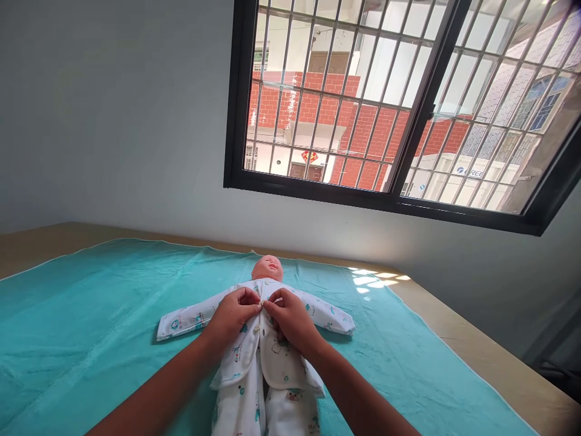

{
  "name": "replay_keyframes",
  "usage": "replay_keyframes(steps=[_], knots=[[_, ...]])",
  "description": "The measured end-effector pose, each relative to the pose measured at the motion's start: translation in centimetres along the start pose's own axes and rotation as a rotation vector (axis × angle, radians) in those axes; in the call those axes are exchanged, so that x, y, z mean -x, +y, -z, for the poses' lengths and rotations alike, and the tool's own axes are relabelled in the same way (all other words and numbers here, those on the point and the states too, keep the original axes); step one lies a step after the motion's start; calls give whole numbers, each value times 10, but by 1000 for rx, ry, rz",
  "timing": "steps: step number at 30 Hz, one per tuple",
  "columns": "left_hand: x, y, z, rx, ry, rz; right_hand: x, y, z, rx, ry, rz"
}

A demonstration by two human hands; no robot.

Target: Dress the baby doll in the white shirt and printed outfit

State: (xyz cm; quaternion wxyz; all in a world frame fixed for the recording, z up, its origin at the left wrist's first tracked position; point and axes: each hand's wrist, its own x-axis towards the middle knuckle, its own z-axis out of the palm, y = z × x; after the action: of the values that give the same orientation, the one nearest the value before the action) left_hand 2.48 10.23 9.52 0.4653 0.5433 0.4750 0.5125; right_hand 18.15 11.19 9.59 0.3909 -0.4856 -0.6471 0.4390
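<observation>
A baby doll [267, 268] lies on its back, its sleeves spread to both sides. It wears a white printed jacket [284, 357] and matching trousers [240, 409]. My left hand [236, 315] pinches the jacket's front edge at the chest, thumb against fingers. Opposite it, my right hand [290, 315] pinches the other front edge, and the fingertips of both hands nearly meet at a button there. Another button [256, 329] shows just below my fingers, and one more sits near the collar. Beneath the hands the two front panels hang apart.
A turquoise blanket [113, 315] lies under the doll on a wooden table [454, 330]. Behind the table rises a grey wall [113, 121] with a black-framed, barred window [390, 200]. Sunlight patches fall at the back right edge.
</observation>
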Motion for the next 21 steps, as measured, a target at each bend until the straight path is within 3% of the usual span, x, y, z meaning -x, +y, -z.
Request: replay_keyframes(steps=[7,21], knots=[[0,-5,0,-31,-61,-43,0,-1,1,-58,-24,25],[-1,-3,4,-27,-51,-60,0,0,4,14,-45,57]])
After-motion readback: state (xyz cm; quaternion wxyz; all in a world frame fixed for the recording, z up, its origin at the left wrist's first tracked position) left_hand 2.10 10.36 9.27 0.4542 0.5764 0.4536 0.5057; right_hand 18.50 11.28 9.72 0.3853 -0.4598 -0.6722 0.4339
